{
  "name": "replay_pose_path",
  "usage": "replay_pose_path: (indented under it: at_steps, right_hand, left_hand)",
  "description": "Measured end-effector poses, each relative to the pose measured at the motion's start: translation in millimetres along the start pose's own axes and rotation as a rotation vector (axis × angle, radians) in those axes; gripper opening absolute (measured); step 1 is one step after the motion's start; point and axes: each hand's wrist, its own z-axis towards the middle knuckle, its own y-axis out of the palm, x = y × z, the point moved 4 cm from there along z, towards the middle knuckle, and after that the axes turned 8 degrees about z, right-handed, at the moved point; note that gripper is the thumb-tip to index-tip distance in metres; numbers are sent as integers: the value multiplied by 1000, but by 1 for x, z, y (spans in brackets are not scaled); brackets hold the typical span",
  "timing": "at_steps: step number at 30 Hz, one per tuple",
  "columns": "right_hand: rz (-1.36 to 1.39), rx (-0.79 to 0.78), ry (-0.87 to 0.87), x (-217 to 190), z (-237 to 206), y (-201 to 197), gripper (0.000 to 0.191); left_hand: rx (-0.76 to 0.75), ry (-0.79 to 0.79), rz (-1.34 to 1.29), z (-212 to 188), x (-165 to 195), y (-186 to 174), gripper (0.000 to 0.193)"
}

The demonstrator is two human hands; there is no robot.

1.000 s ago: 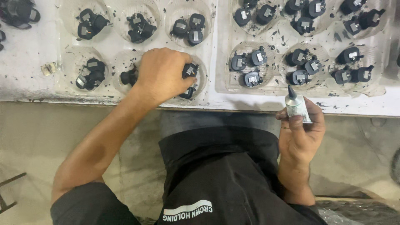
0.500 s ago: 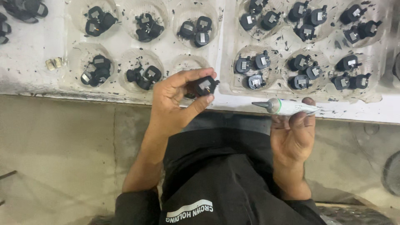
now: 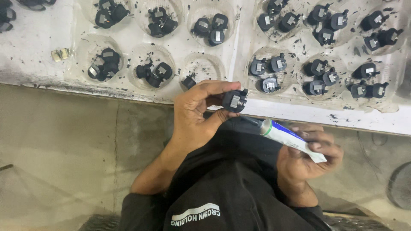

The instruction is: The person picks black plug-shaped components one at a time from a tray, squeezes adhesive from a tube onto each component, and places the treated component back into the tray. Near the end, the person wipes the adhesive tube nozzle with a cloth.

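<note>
My left hand (image 3: 198,112) pinches a small black plastic part with a metal insert (image 3: 234,101) between thumb and fingers, held just off the table's near edge. My right hand (image 3: 309,155) grips a small white squeeze tube (image 3: 287,136) with a dark thin nozzle aimed left, its tip just below the held part. Above them a white table (image 3: 299,114) carries clear blister trays (image 3: 195,68) whose round pockets hold more black parts. The pocket nearest my left hand holds a single black part (image 3: 188,82).
A second clear tray (image 3: 387,107) with several filled pockets lies at the right. Two small pale pieces (image 3: 60,54) sit on the table at the left. Bare concrete floor (image 3: 64,149) lies below the table edge. A dark round object (image 3: 400,186) is at the right edge.
My left hand lifted a black part out of a tray pocket and brought it toward me. The right hand turned the tube from upright to pointing left at the part.
</note>
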Motion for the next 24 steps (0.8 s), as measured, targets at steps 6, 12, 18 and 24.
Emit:
replay_pose_path:
  at_steps: [6,12,18,24]
  right_hand:
    - [-109,5,-112,-4,3,-1,37]
    - [-178,-53,-193,-5,7,2,37]
    - [-310,-63,-214,-15,15,10,39]
    - [-321,-52,-195,-21,20,16,41]
  left_hand:
    - [-9,-42,7,-2,2,5,47]
    - [-34,36,25,-3,4,6,49]
    - [-69,-40,15,-3,0,7,51]
    - [-99,-49,-7,-2,-3,9,53]
